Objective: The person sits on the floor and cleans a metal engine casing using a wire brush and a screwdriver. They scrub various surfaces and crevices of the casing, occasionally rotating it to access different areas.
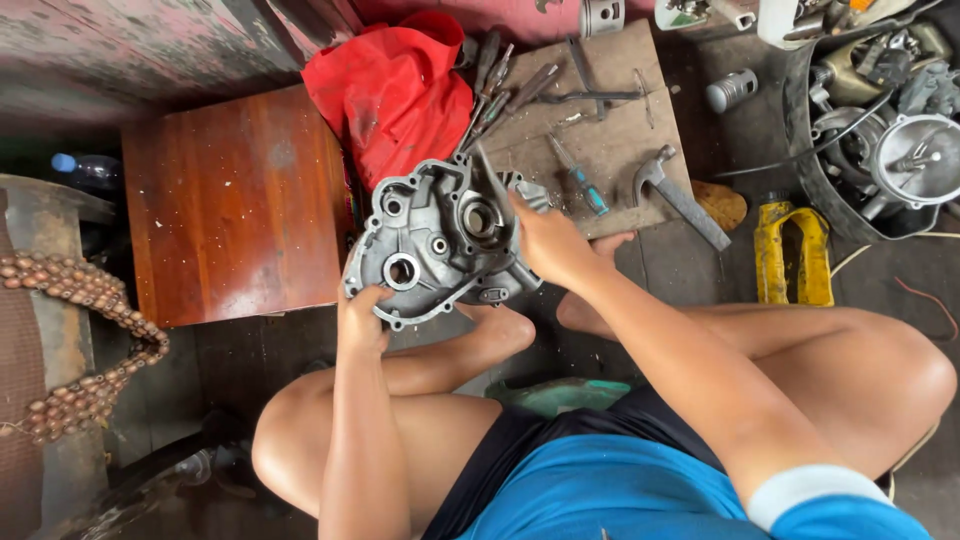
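Observation:
I sit cross-legged on the floor with a grey metal engine case half [440,240] held up in front of me. My left hand [360,315] grips its lower left edge, next to a round bearing hole. My right hand [545,240] holds its right side. A thin tool [492,180] rises from the fingers over the case's central bore, and I cannot tell whether the hand grips it.
A cardboard sheet [610,130] behind the case carries a hammer [680,195], a blue-handled screwdriver [580,178] and several other hand tools. A red cloth [395,90] lies upper centre, a brown wooden board [235,205] left, engine parts in a black tub [880,130] right, a yellow part [792,250] nearby.

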